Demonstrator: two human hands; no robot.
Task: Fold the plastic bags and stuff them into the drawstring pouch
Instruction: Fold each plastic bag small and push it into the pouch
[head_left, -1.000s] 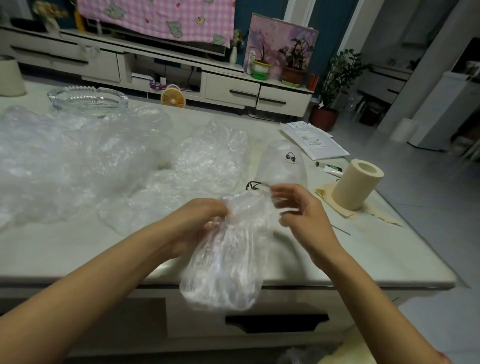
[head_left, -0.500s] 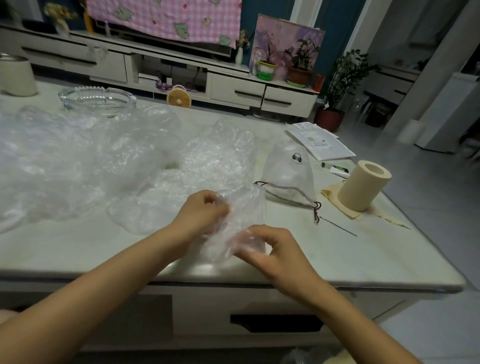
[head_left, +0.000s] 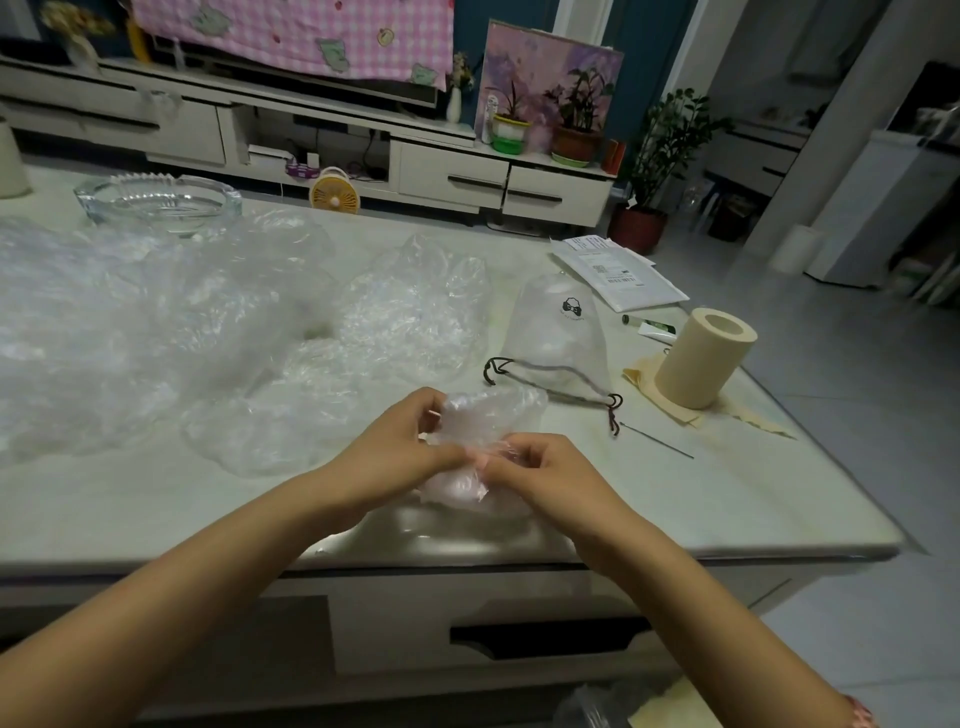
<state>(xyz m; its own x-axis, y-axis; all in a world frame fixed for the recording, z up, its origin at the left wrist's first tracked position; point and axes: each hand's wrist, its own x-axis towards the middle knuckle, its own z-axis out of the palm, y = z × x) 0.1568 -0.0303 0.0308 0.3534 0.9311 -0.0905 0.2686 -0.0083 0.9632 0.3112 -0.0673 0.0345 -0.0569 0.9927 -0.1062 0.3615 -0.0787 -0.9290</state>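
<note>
A clear plastic bag (head_left: 488, 415), folded into a small bundle, sits between both hands just above the table's front part. My left hand (head_left: 400, 441) grips its left side with curled fingers. My right hand (head_left: 530, 467) pinches its lower right edge. Just beyond lies the translucent drawstring pouch (head_left: 558, 338) with a dark cord and a small black logo, flat on the table with its mouth toward me. Several more crumpled clear bags (head_left: 171, 322) cover the left and middle of the table.
A cream paper roll (head_left: 701, 364) stands on cream paper scraps at the right, with a thin needle (head_left: 657, 441) lying in front of it. Papers (head_left: 618, 275) and a small tube (head_left: 649, 326) lie behind. A glass ashtray (head_left: 161, 200) sits far left. The table (head_left: 727, 509) edge runs below my hands.
The bag hung long over the table edge a second ago; my right hand moved down and brought its lower end up, and the bag is now a compact bundle between both hands.
</note>
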